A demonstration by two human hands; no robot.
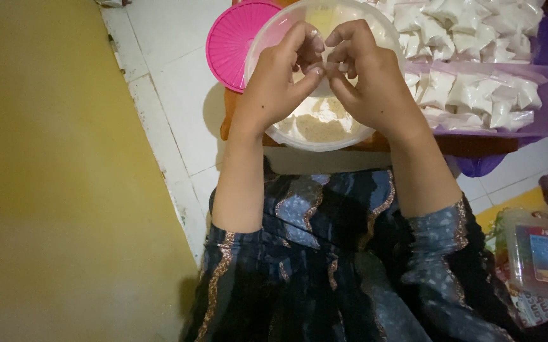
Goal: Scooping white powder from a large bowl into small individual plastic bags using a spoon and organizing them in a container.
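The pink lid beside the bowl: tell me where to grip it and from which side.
Grip the pink lid at its left rim, coming in from the left over the white tiled floor. It lies flat, and its right edge is hidden behind the clear bowl, where both the left hand and right hand are busy, so only the left arc looks free for a pinch.
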